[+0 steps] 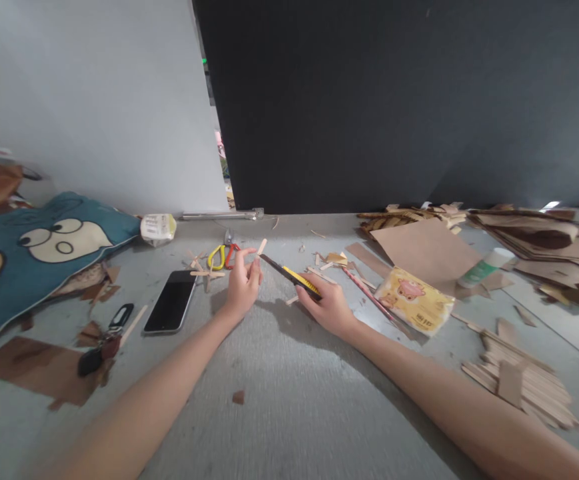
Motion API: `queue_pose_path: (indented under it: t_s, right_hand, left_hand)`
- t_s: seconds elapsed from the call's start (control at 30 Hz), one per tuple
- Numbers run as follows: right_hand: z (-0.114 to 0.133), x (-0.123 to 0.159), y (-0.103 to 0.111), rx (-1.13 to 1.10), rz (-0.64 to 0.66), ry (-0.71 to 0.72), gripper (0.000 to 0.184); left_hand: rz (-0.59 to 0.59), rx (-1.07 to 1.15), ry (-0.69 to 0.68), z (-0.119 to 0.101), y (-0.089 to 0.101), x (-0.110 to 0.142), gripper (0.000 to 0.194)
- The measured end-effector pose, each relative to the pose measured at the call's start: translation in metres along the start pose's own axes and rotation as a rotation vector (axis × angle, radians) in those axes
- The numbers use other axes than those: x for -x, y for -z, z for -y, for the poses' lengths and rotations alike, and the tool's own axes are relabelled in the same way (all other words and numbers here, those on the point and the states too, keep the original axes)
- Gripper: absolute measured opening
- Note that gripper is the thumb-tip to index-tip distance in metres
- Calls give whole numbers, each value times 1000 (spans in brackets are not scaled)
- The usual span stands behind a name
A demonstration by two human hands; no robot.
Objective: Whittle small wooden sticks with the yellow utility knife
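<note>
My left hand (243,283) pinches a short wooden craft stick (262,247), whose pale end sticks up past the fingertips. In my right hand (330,305) is a yellow and black utility knife (296,279), its dark blade end pointing up and left. The knife's tip is close to the stick; whether they touch I cannot tell. Behind my left hand lie scissors (216,257) with yellow and red handles. Some loose craft sticks (207,273) are scattered just left of that hand.
A phone (172,303), keys (100,353) and a blue cushion (64,247) lie left. To the right are a yellow tissue pack (414,301), a glue stick (486,268), brown cardboard (419,247) and a pile of wooden sticks (534,383). A dark panel (399,107) stands behind.
</note>
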State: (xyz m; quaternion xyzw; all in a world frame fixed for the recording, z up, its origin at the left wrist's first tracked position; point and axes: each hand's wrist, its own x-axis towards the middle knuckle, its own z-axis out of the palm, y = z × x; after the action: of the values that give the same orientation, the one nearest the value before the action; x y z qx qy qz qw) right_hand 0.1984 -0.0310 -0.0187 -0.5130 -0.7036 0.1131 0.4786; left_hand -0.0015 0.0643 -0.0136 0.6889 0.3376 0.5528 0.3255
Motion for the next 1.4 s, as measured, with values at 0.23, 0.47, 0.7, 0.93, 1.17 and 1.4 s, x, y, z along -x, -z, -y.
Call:
queue_pose_path:
  t_s: [0.23,0.47,0.7,0.93,1.17,1.4]
  right_hand:
    - [-1,0,-1,9,-8,3,29]
    - [-1,0,-1,3,-6,0,29]
    - [-1,0,-1,-5,-7,-9,29]
    - [0,-1,0,-3,-1,-8,28]
    - [-1,0,0,-5,19,-11,28]
    - [-1,0,-1,8,25,-13,28]
  left_hand:
    - [-13,-5,15,3,1,0,26]
    - [-21,-5,0,4,1,0,27]
    - [-24,1,21,10,1,0,30]
    - [-1,-7,8,5,1,-1,28]
    - [-16,-21,15,3,1,0,28]
    - [0,-33,36,2,1,1,30]
